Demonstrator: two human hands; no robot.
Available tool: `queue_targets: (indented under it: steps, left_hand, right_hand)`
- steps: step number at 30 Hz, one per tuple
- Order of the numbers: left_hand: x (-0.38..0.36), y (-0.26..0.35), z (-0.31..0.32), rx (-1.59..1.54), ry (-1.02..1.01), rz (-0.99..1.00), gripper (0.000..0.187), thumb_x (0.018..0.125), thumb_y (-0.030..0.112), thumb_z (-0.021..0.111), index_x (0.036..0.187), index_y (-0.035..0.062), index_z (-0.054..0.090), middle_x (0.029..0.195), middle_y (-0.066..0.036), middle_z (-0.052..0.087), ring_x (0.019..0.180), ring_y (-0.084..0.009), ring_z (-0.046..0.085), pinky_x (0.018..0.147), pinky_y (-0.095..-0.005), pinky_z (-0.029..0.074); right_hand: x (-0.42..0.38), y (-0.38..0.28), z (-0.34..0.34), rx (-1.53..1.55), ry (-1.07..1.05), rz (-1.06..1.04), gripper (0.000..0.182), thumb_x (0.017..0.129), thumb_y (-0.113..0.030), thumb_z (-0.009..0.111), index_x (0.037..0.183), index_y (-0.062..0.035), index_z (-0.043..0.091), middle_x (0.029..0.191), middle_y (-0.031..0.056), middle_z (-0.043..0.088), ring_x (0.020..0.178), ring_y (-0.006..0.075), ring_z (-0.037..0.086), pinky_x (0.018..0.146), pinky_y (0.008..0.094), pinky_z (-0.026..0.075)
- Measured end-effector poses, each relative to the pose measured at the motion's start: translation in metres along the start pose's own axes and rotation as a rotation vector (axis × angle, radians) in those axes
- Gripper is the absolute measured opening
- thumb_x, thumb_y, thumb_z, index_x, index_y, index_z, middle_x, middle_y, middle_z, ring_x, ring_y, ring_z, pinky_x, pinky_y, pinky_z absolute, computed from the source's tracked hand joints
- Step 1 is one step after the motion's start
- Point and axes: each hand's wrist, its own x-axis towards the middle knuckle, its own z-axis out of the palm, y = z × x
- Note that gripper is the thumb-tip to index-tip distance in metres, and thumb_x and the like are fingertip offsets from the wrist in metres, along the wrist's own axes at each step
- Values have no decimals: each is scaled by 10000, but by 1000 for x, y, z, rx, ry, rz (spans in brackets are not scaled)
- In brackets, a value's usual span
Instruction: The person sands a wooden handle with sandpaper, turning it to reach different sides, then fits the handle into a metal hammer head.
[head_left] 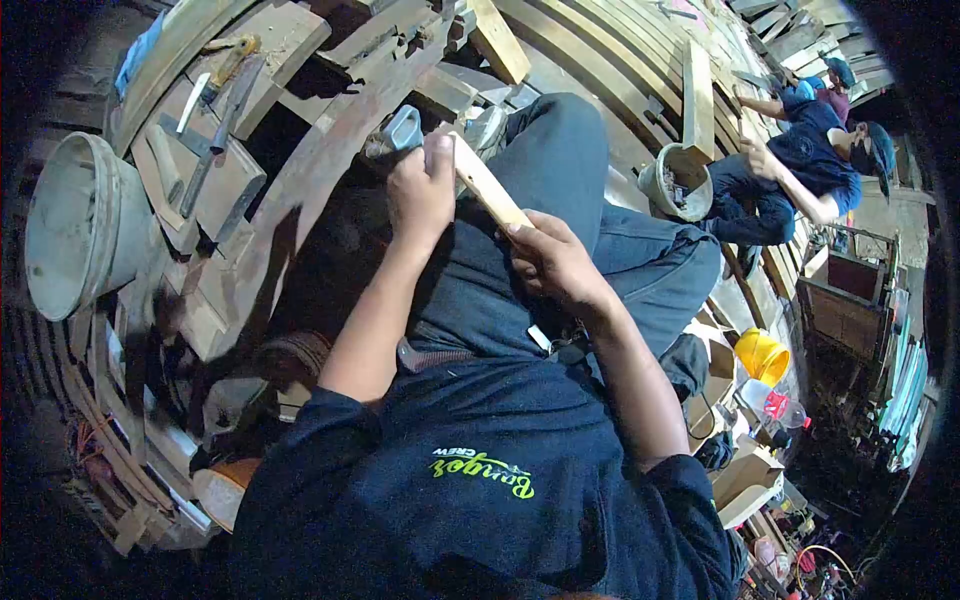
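A short, pale strip of wood [488, 187] slants across my lap, held at both ends. My left hand [420, 195] is closed around its upper end, with the thumb lying along the top. At the lower end, my right hand [555, 258] grips the strip between thumb and curled fingers. Just beyond my left hand is a grey-blue metal piece with a loop shape [403, 130]. Under both hands are my dark trousers [560, 150], legs bent.
On the left, a large pale bucket [70, 230] stands by wooden blocks bearing a wooden-handled tool [237, 65] and a hammer-like tool [213, 150]. Long planks [600, 70] run across the top. A co-worker [810, 165] sits at right near another bucket [660, 190]; a yellow bucket [762, 357] is lower.
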Motion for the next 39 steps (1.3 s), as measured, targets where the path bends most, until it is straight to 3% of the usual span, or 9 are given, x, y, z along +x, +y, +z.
queue_targets:
  steps: [5,9,12,16,21,24,29,35,39]
  left_hand:
    - [-19,-1,1,90,-108,188,558,1024,480,549,783,-11,658,726,-265,662,756,-481,670,658,-542,500]
    - [5,-11,9,17,95,27,560,1020,495,562,810,-12,670,731,-268,670,760,-469,688,658,-527,508]
    - [-29,-3,12,19,-52,230,586,1024,523,534,841,-14,681,763,-284,673,792,-473,690,676,-526,517]
    - [1,8,-3,50,-16,7,559,1016,508,558,853,-14,675,767,-285,668,812,-483,688,704,-539,521]
    - [-26,-1,9,46,-110,212,534,1012,493,564,866,-8,676,782,-296,664,806,-495,674,692,-539,517]
    - [-2,1,2,25,-61,51,537,1029,471,544,835,-16,664,761,-278,665,759,-486,665,644,-523,502]
    - [-28,1,10,19,-77,222,533,1018,474,568,810,-11,640,777,-288,663,804,-495,673,663,-554,498]
    - [0,-2,9,46,0,109,555,1035,477,533,852,-29,670,772,-283,669,789,-486,676,680,-536,509]
    - [-23,7,4,71,-163,208,516,1007,497,575,930,2,698,823,-281,682,831,-493,674,725,-547,522]
  right_hand:
    - [-6,-4,-2,120,5,92,193,1060,-243,523,1101,-62,575,730,-65,413,567,30,377,442,189,278]
    - [0,-3,-1,90,12,80,202,1053,-239,535,1109,-50,582,734,-61,413,563,30,360,438,188,269]
    - [-3,-6,-6,145,22,94,214,1052,-248,537,1111,-46,578,721,-59,404,558,32,353,434,189,266]
    - [-2,-1,-3,214,2,115,226,1048,-257,540,1117,-45,577,688,-49,401,539,36,341,424,191,265]
    - [-4,-4,-9,261,2,135,248,1042,-285,532,1124,-55,574,665,-39,411,502,45,332,411,197,270]
    - [-1,-3,-6,212,23,126,258,1037,-296,537,1124,-57,574,644,-41,407,455,51,305,399,205,260]
    - [-3,-6,-13,250,-30,133,275,1046,-312,516,1134,-58,574,620,-46,393,430,47,292,399,215,255]
    - [3,-7,-10,199,-4,110,273,1046,-318,518,1139,-69,580,619,-52,393,435,45,300,401,222,251]
    - [-1,-3,-19,231,-38,156,328,1027,-357,541,1178,-69,583,629,-36,426,424,60,317,393,244,272]
